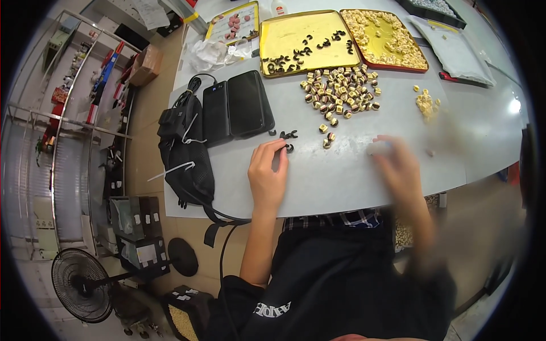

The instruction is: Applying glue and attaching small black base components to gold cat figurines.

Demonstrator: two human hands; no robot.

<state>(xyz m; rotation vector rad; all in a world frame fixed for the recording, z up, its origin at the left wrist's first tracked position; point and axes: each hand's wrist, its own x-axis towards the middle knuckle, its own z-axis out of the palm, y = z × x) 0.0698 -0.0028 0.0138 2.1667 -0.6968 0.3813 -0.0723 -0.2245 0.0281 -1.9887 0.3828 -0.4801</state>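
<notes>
Left hand [268,173] resting on the grey table [341,176], fingers curled, fingertips pinching a small black clip [289,148]. Two more black clips [288,134] just beyond. Right hand [401,165] blurred; grip impossible to tell. Farther out, a pile of small brown-and-cream pieces [340,91], a gold tray [307,40] with black clips, two dark phones [238,108].

A single head-worn fisheye view looks steeply down from above the seated person, near enough that the lap fills the lower edge. It faces forward across the grey counter [398,187], whose far end with the gold tray [296,34] reaches the top edge. The wide lens bends the shelving [68,113] at left and takes in floor beside it.
</notes>
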